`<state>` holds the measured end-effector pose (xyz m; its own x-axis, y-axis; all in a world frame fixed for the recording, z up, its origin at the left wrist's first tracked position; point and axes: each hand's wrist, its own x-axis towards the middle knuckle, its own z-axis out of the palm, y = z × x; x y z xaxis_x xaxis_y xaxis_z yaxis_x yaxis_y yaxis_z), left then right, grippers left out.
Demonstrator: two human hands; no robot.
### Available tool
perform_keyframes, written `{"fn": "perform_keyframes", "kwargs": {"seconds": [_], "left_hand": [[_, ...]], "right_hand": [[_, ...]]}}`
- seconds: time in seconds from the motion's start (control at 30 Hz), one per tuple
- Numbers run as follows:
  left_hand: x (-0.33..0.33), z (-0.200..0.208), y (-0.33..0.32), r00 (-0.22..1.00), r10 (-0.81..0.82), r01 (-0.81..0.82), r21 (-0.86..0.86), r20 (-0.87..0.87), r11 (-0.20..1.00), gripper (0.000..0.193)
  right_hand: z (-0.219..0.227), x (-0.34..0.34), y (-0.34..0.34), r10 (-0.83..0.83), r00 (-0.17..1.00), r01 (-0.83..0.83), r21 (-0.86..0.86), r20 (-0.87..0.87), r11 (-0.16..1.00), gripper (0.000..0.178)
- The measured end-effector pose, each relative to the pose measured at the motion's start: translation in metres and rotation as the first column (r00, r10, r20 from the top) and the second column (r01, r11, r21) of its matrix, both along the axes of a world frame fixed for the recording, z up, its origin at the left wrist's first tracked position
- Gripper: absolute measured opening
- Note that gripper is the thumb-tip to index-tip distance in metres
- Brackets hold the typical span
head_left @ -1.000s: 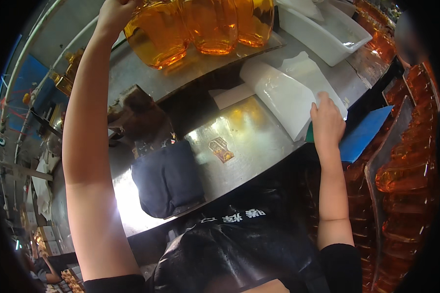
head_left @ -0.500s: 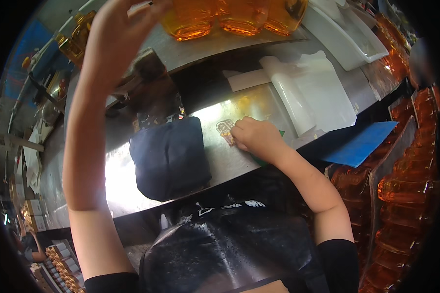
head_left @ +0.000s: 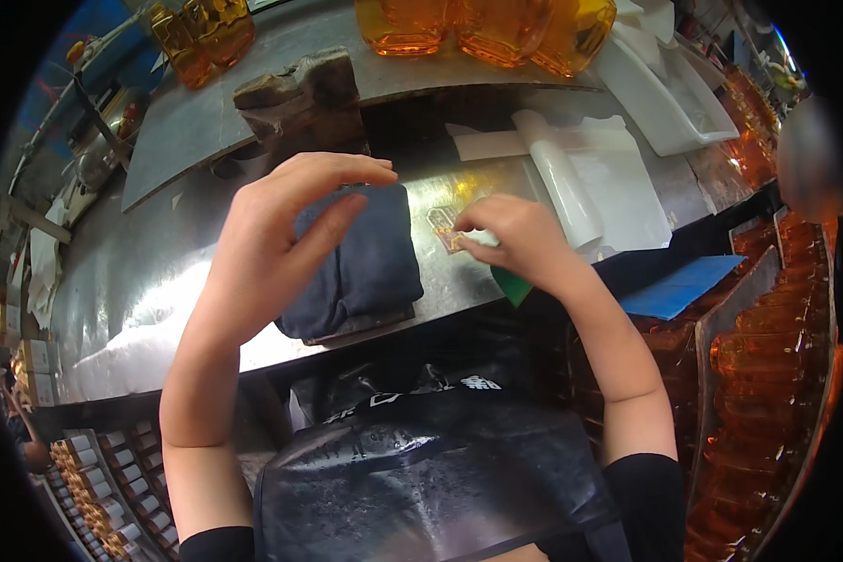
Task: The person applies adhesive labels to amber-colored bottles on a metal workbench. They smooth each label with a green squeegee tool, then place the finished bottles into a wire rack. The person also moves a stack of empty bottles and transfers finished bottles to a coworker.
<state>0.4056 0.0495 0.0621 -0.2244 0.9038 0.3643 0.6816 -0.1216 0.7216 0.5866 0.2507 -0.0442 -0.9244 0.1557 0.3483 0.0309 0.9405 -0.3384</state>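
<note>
While the R hand has its thumb + index tips at the right edge of a small gold-brown label (can't tell if pinched), the L hand is empty, thumb apart from fingers, above a dark cloth pad. Label's just L of the R fingertips, on the metal bench. It's prob. thin, so uneven lifting could crease it. Green flat piece below R fingers might snag, too.

white glare: metal tabletop | black fisheye rim | bent edges | upper-right blur
</note>
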Motion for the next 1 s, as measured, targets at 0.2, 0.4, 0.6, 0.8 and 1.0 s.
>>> {"fn": "perform_keyframes", "kwargs": {"seconds": [0.2,0.4,0.6,0.8,1.0], "left_hand": [[0.010,0.000,-0.002,0.999,-0.029,0.029,0.007,0.023,1.000,0.022],[0.008,-0.008,-0.010,1.000,-0.017,0.018,-0.043,0.017,0.999,0.043],[0.025,-0.009,-0.001,0.958,-0.077,0.137,-0.206,0.276,0.969,0.045],[0.029,-0.011,-0.001,0.904,0.013,0.054,-0.143,0.428,0.988,0.020],[0.022,-0.013,-0.008,0.912,-0.047,0.057,-0.013,0.408,0.998,0.027]], "right_hand": [[-0.039,-0.007,-0.010,-0.040,0.994,-0.020,0.516,0.104,0.856,0.011],[0.053,-0.001,-0.016,0.076,0.993,-0.015,-0.555,0.087,0.832,0.006],[0.101,0.004,-0.039,0.135,0.991,-0.080,-0.881,-0.018,0.466,0.007],[0.084,0.001,-0.040,0.002,0.979,-0.192,-0.921,-0.203,0.339,0.052],[0.089,-0.003,-0.051,0.097,0.992,0.021,-0.873,0.077,0.487,0.033]]}}
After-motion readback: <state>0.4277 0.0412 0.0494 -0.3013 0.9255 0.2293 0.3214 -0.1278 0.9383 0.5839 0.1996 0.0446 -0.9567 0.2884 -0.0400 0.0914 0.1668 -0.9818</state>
